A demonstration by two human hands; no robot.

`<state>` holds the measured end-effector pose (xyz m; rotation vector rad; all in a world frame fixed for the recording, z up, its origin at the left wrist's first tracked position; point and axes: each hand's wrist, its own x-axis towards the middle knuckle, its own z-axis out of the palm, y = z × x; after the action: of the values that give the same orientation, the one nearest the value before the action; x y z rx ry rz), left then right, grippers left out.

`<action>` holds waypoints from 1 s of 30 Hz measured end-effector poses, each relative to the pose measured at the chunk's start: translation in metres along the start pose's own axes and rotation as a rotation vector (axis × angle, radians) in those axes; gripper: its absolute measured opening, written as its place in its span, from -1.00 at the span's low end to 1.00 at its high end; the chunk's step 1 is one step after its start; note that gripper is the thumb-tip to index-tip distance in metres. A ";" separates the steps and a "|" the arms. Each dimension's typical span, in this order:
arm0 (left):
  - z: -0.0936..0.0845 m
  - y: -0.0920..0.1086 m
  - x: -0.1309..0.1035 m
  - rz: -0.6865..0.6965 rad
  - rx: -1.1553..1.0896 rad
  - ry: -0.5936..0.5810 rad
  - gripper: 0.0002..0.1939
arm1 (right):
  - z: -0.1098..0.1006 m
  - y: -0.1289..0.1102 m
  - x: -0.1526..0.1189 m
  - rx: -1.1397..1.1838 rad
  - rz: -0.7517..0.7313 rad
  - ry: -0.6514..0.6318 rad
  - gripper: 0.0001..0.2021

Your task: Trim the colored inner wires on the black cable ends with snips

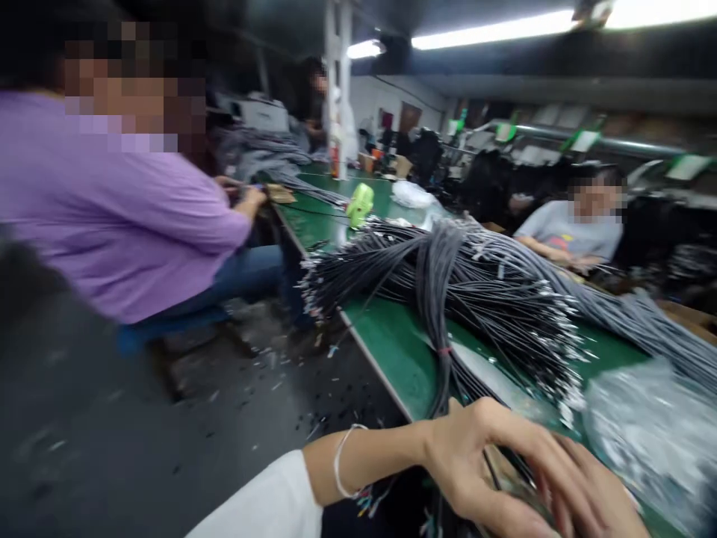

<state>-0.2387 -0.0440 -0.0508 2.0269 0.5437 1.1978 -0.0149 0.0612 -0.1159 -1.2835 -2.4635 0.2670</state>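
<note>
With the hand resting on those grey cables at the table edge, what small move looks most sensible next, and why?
Probably draw one cable free. The left hand lies on the near end of the cable bundle, whose strands fan loosely across the green table, so none is singled out yet.

A thick bundle of grey cables [448, 299] lies across the green table [392, 351], near its left edge. A red band cinches it at the waist, and from there the strands fan out, their pale metal-tipped ends splayed toward the left edge and the right. Its lower end runs off the near edge under the left hand [504, 463].
</note>
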 end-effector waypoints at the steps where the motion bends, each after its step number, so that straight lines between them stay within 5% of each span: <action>1: 0.007 -0.006 0.000 0.129 -0.117 -0.039 -0.77 | -0.003 0.002 -0.005 0.004 0.000 -0.065 -0.67; 4: 0.020 -0.017 -0.001 0.263 -0.265 -0.095 -0.82 | -0.001 0.003 -0.007 -0.024 0.073 -0.071 -0.65; 17: 0.012 -0.012 -0.016 0.139 -0.259 -0.323 -0.84 | 0.004 0.002 -0.010 -0.052 0.089 -0.120 -0.68; 25: 0.007 -0.017 -0.035 -0.029 -0.184 -0.241 -0.84 | 0.005 0.002 -0.009 -0.083 0.089 -0.132 -0.67; 30: -0.006 0.001 -0.040 -0.046 -0.101 -0.085 -0.87 | 0.003 -0.007 -0.012 -0.097 0.134 -0.145 -0.71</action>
<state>-0.2629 -0.0688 -0.0714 1.9596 0.4762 1.0856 -0.0150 0.0472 -0.1185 -1.5236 -2.5412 0.2862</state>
